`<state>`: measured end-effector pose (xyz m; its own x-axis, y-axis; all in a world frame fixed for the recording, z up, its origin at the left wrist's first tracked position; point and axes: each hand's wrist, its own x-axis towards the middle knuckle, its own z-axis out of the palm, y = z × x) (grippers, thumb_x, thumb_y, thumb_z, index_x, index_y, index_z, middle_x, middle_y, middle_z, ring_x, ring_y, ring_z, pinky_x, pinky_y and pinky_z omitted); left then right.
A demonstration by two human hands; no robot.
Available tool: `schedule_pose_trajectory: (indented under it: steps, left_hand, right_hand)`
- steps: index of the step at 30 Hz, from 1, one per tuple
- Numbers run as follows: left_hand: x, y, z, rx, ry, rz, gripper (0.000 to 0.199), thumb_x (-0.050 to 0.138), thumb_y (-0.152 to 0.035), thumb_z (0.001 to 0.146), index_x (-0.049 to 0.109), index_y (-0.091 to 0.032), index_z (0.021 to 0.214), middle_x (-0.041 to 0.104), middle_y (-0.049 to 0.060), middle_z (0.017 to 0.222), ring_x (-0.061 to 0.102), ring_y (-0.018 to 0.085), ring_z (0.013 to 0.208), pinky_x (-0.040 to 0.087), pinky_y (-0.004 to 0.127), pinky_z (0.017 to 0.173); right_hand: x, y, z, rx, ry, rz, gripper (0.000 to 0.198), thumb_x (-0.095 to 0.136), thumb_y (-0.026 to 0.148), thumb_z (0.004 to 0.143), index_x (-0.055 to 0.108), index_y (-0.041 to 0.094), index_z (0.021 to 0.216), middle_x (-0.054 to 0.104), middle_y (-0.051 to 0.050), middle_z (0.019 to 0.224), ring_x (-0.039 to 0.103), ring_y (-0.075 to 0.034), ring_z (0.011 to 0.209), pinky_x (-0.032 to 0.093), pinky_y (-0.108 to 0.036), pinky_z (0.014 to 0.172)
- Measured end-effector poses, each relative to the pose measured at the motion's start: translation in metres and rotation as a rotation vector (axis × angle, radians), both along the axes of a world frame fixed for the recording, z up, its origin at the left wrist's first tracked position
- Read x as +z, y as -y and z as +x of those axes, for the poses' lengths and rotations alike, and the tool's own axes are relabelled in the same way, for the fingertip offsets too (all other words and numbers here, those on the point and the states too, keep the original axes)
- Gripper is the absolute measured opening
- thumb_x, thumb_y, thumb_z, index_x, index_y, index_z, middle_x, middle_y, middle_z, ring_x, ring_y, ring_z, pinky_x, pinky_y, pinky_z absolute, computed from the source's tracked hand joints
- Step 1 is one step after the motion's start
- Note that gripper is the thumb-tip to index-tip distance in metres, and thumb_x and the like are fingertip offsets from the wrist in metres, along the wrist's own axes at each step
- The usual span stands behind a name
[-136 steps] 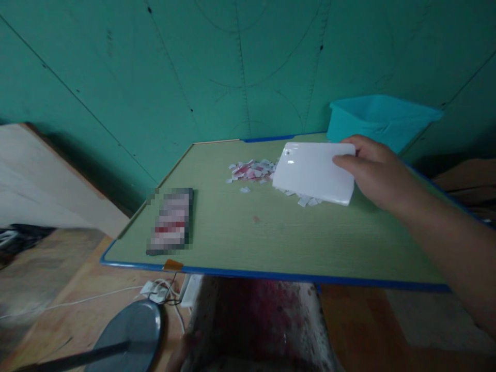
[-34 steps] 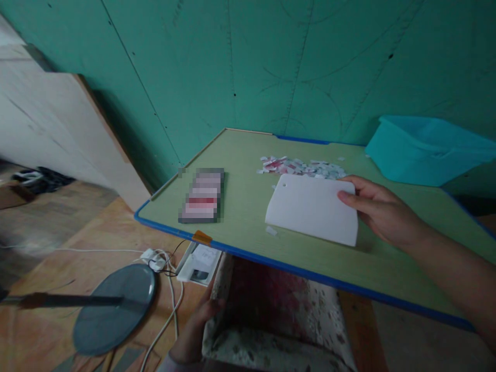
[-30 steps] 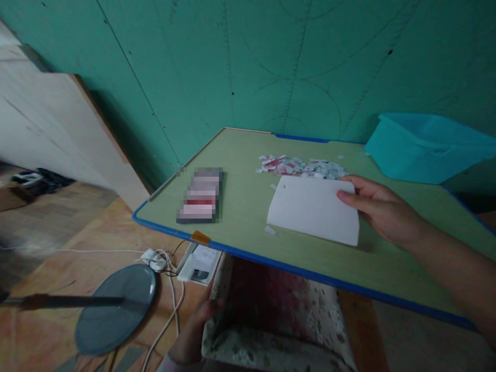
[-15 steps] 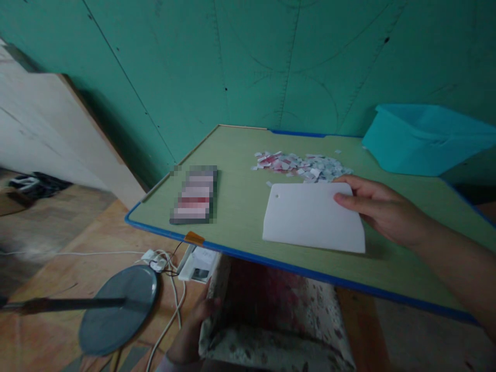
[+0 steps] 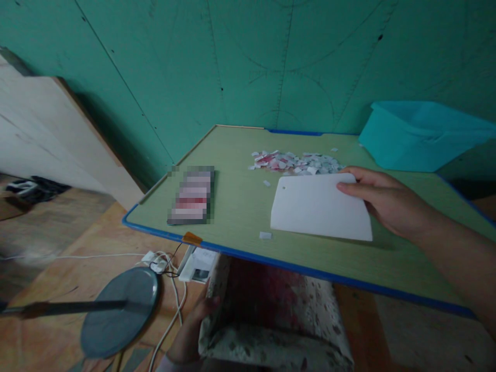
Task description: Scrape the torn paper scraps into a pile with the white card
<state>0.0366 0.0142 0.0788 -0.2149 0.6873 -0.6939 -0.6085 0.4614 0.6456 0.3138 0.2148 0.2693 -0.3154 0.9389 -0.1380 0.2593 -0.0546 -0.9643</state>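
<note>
My right hand (image 5: 382, 199) pinches the upper right corner of a white card (image 5: 320, 209), thumb on top and fingers behind. The card is slightly curved, has a small hole near its upper left corner, and is held just above the table (image 5: 236, 201). A small white paper scrap (image 5: 265, 235) lies to the left of its lower edge. Behind the card is a pile of small white and pink paper scraps (image 5: 287, 161). Below the table edge, my left hand (image 5: 197, 320) grips the left side of an open, patterned fabric-covered box (image 5: 271, 343); some of its fingers are hidden.
A pixelated phone-like object (image 5: 191, 199) lies on the table's left. The turquoise bin (image 5: 411, 139) stands at the back right, near the green wall (image 5: 174, 62). On the floor are a round grey stand base (image 5: 120, 320), white cables (image 5: 179, 305) and a white tray (image 5: 197, 263).
My right hand has moved the card slightly back and to the right. A small white scrap now shows on the table by its lower left edge. My left hand stays on the box.
</note>
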Motion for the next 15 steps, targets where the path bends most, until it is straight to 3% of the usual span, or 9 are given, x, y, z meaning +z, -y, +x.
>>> schedule_pose_trajectory:
  steps: [4,7,12,15]
  left_hand:
    - [0.026,0.007,0.007,-0.055,-0.011,-0.015,0.045,0.070,-0.029,0.061,0.065,-0.016,0.104,0.074,0.001,0.061,0.069,0.026,0.076,0.053,0.030,0.067]
    - [0.039,0.007,0.011,-0.044,0.003,0.004,0.042,0.069,-0.027,0.062,0.067,-0.015,0.102,0.074,0.001,0.058,0.070,0.025,0.073,0.052,0.028,0.065]
    - [0.042,0.004,0.012,-0.111,0.099,-0.051,0.050,0.069,-0.029,0.062,0.063,-0.017,0.110,0.074,0.002,0.060,0.070,0.029,0.074,0.053,0.036,0.069]
    - [0.040,0.004,0.012,-0.095,0.052,-0.072,0.037,0.067,-0.027,0.064,0.068,-0.016,0.099,0.074,0.002,0.060,0.069,0.028,0.077,0.053,0.035,0.070]
  right_hand:
    - [-0.001,0.003,-0.003,0.048,-0.017,-0.017,0.014,0.062,0.031,0.072,0.058,0.020,0.080,0.060,0.003,0.071,0.052,-0.008,0.058,0.036,-0.020,0.049]
    - [-0.001,0.005,-0.002,0.067,-0.037,-0.034,0.013,0.061,0.031,0.072,0.059,0.021,0.081,0.061,0.003,0.072,0.053,-0.008,0.059,0.037,-0.019,0.051]
    - [-0.001,0.003,-0.001,0.055,-0.066,-0.015,0.013,0.063,0.031,0.069,0.060,0.021,0.078,0.061,0.004,0.068,0.053,-0.008,0.057,0.037,-0.019,0.048]
    - [0.000,0.003,0.000,0.028,-0.081,0.034,0.013,0.063,0.030,0.069,0.060,0.022,0.078,0.061,0.005,0.066,0.053,-0.008,0.056,0.037,-0.018,0.048]
